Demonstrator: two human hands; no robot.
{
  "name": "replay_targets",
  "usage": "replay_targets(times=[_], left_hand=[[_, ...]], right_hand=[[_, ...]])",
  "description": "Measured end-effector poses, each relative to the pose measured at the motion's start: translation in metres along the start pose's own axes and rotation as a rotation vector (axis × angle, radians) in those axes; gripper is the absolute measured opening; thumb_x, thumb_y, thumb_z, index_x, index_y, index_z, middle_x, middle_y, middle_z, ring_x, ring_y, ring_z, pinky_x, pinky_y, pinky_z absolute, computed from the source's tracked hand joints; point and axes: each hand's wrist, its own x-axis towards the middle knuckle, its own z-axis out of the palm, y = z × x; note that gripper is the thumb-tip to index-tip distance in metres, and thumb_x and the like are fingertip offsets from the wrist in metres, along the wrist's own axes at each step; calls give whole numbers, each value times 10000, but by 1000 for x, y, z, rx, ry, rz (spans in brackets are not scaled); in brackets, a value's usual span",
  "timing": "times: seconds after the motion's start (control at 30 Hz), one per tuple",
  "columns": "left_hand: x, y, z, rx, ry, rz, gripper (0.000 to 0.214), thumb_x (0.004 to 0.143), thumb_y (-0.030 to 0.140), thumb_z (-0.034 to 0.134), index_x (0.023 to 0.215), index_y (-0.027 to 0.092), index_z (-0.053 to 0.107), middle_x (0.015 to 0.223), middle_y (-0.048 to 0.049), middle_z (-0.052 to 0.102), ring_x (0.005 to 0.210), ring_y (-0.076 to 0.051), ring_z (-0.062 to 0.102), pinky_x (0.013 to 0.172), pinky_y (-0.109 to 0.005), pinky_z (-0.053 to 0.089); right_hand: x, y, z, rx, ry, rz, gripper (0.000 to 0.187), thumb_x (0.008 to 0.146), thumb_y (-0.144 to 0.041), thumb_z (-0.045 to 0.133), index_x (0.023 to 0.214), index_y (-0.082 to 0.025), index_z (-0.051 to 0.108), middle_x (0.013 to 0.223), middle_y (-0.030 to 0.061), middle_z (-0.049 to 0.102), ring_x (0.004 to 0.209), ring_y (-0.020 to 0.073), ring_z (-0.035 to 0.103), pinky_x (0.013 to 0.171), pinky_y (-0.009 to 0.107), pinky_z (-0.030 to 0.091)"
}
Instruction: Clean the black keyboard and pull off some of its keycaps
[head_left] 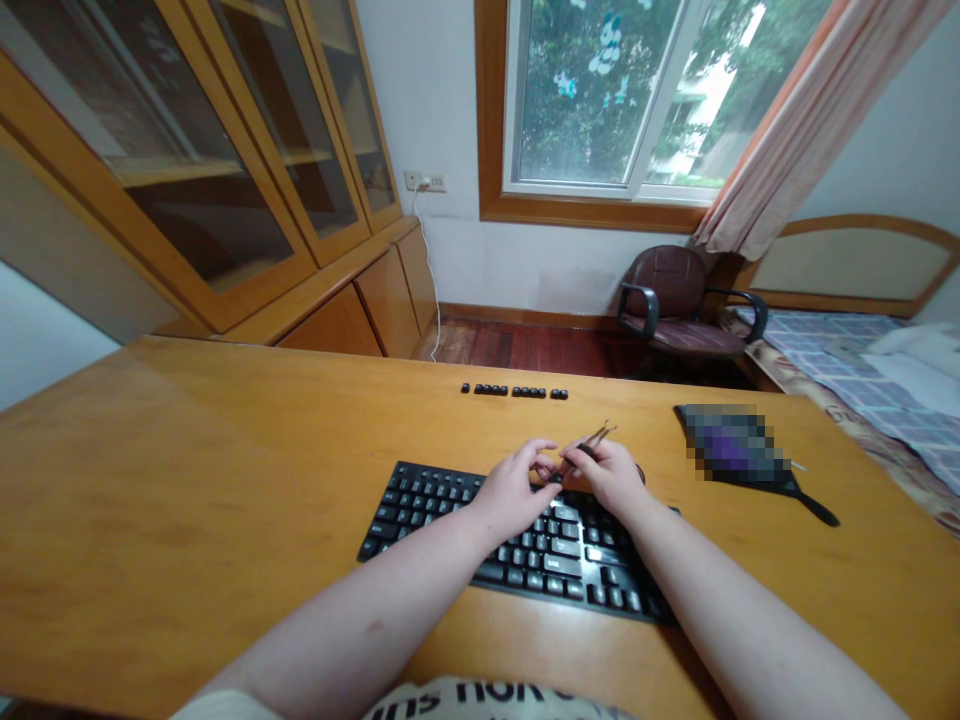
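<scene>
A black keyboard (450, 505) lies on the wooden desk (187, 470) in front of me. Both my hands hover over its upper middle rows. My right hand (611, 475) is closed round a thin metal wire tool (592, 440) whose two prongs stick up and away from me. My left hand (514, 485) pinches its fingertips together right against the tool's lower tip, on something too small to name. A row of loose black keycaps (514, 391) sits farther back on the desk.
A dark flat pouch with a strap (739, 455) lies on the desk to the right. Behind the desk stand a brown office chair (675, 305), a bed (862, 370), glass-door cabinets (225, 170) and a window.
</scene>
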Motion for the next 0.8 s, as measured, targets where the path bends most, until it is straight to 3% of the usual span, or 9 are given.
replay_targets(times=[0.2,0.47,0.8], left_hand=[[0,0,-1,-44,4,0,482,730,200,627,1179,224,454,918,-6,657,888,-158,609,869,-321,447],[5,0,-4,44,-57,123,116,767,187,596,878,203,625,918,-14,643,913,-160,576,855,-289,443],[3,-2,2,88,-76,122,238,758,186,612,989,232,649,992,-21,654,941,-162,588,892,-299,446]], right_hand=[[2,-1,-3,-140,28,-4,327,816,-424,511,686,-158,651,641,52,679,592,172,630,583,265,489],[-6,-18,-4,-400,-44,-232,279,862,-325,461,741,-205,681,757,34,702,733,165,646,699,257,471],[-5,-9,-2,-329,32,-106,340,867,-404,437,709,-198,657,661,38,682,624,177,640,609,269,479]])
